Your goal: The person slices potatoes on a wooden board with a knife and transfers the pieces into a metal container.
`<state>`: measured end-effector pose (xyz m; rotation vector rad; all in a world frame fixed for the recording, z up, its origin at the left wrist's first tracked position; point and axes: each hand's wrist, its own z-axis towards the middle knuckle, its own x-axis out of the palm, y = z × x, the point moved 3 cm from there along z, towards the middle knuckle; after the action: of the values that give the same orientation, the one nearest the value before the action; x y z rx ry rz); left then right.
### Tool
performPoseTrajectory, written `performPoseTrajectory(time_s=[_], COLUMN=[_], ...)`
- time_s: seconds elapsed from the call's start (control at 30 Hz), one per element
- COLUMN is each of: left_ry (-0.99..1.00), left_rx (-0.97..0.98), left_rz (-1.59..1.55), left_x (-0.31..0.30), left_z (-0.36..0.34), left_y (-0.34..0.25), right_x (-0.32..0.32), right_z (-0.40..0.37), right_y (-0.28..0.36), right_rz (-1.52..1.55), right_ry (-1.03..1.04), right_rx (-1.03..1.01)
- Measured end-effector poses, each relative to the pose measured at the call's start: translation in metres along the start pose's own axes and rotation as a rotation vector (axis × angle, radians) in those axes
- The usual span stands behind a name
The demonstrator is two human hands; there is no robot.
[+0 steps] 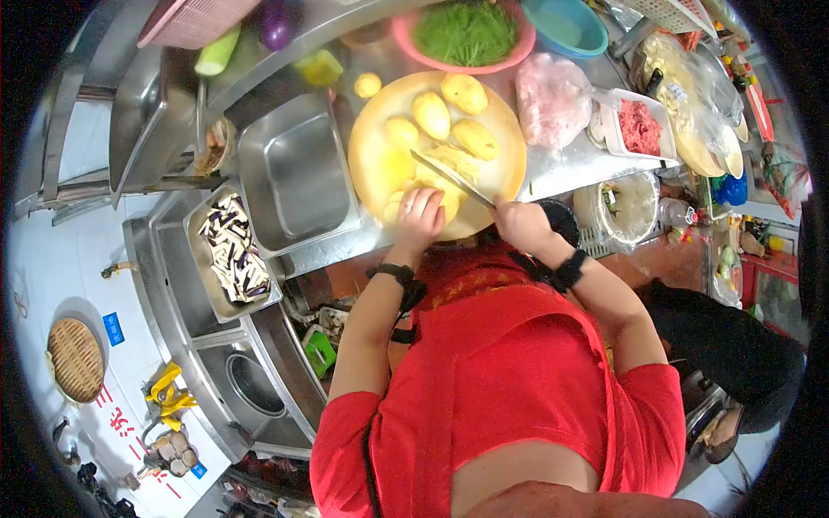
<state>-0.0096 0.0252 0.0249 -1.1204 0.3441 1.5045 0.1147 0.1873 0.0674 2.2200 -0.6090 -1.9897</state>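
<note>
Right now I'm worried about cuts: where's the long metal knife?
In the head view's upper middle, the knife is in the right hand, over the round yellowish board.

A round, pale yellow cutting board (511,142) lies flat, its left part looking wet. Four peeled, whole yellow potatoes (432,116) rest across its far half, smooth and oval, apart from one another; a smaller, roundish potato (368,85) sits just beyond the board's far-left edge. Thin-cut potato pieces (458,158) lie heaped near the middle. The knife (447,176) slants over the board's near half, blade seen nearly edge-on, tip pointing far left, handle end near the right-hand rim.
</note>
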Motion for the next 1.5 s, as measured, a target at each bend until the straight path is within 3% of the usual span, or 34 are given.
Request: performPoseTrajectory(time_s=[0.07,0.27,0.47,0.77,0.87,1.07,1.27,1.5], left_ry=[-0.007,-0.001,-0.022,0.024,0.021,0.012,0.024,0.039], left_rx=[0.0,-0.008,-0.042,-0.103,-0.096,-0.098,-0.083,-0.087], left_rz=[0.004,0.0,0.02,-0.01,-0.003,0.003,0.041,0.028], left_x=[0.002,0.005,0.005,0.006,0.008,0.009,0.01,0.012], left_z=[-0.001,0.0,-0.001,-0.001,-0.005,-0.002,-0.001,-0.004], left_y=[-0.001,0.005,0.004,0.008,0.006,0.008,0.009,0.009], right_x=[0.016,-0.013,0.024,-0.008,0.02,-0.01,0.021,-0.006], right_z=[0.007,0.005,0.016,0.01,0.016,0.011,0.019,0.011], right_y=[0.001,-0.001,-0.007,-0.004,-0.006,-0.002,-0.006,0.005], right_rz=[-0.062,-0.011,-0.015,0.048,-0.036,-0.022,-0.075,0.04], right_ry=[0.058,0.049,0.057,0.035,0.081,0.079,0.116,0.055], right_rx=[0.032,0.015,0.05,0.058,0.05,0.004,0.025,0.006])
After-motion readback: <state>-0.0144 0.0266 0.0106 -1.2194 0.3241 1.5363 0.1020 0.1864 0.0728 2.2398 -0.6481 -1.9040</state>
